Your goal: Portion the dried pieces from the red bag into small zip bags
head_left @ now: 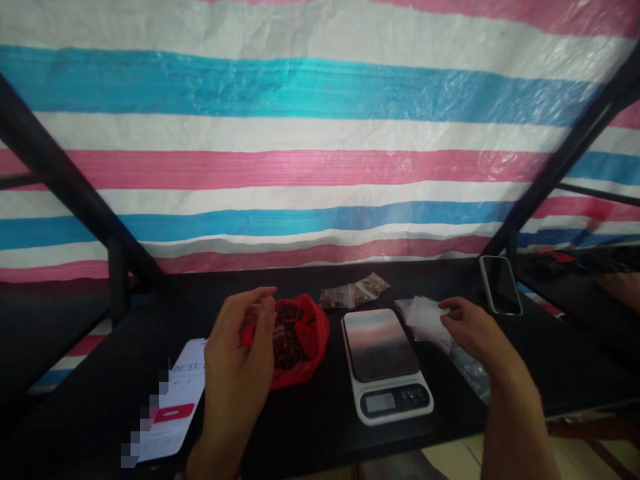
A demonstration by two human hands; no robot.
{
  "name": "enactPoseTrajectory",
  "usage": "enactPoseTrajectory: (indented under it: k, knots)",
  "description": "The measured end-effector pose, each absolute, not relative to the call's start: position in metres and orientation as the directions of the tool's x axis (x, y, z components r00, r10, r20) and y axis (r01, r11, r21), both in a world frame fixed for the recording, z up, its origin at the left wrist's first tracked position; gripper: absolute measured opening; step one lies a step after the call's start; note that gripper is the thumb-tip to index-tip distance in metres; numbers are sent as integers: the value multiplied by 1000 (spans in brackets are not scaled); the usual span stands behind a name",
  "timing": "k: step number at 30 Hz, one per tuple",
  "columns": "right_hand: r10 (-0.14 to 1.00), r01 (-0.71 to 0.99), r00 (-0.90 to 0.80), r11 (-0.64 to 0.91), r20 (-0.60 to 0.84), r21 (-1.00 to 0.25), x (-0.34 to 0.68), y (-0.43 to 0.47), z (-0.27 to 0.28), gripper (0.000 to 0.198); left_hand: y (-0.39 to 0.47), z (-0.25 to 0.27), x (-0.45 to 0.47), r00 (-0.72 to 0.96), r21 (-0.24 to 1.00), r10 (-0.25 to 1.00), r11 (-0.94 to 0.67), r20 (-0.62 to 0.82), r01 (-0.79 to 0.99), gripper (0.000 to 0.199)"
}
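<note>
My left hand [239, 353] is closed, thumb and fingers curled together, at the left side of a red plastic bag [320, 333]. Dark brown dried pieces [289, 350] fill the opened bag. Something clear shows faintly by the fingers, but I cannot make out what it is. My right hand [473, 330] pinches the edge of the small clear plastic bags [423, 320] lying right of the scale. Between the hands stands a white digital kitchen scale [383, 360] with a bare metal plate. Its display is too blurred to read surely.
Small filled zip bags [355, 292] lie behind the scale. A phone with a running timer [173, 400] rests at the left, and another phone [501, 285] leans at the back right. Black slanted bars [560, 153] and a striped sheet [320, 167] bound the black table [300, 437].
</note>
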State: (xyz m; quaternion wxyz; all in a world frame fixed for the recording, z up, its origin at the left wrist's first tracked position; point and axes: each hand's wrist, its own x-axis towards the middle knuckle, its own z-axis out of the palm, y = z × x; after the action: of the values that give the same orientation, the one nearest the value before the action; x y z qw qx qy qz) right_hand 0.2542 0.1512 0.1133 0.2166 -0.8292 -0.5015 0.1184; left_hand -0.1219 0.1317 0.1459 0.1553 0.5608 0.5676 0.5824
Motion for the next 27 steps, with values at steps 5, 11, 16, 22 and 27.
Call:
enactPoseTrajectory:
  k: [5, 11, 16, 22, 27]
  knots:
    - [918, 816, 390, -306, 74, -491, 243, 152, 115, 34, 128, 154, -118, -229, 763, 804, -369, 548, 530, 23]
    - [977, 838, 210, -161, 37, -522, 241, 153, 102, 28, 127, 158, -121, -192, 720, 787, -398, 586, 568, 22]
    - [925, 754, 346, -177, 154, -632, 228, 152, 124, 15, 125, 158, -118, -161, 687, 776, -416, 610, 596, 19]
    - [939, 459, -124, 341, 320, -821, 140, 132, 180, 7, 112, 138, -77, 229, 450, 743, -589, 629, 671, 85]
    - [915, 382, -291, 380, 281, -842, 95, 123, 190, 10, 111, 121, -62, 227, 437, 717, -611, 659, 660, 68]
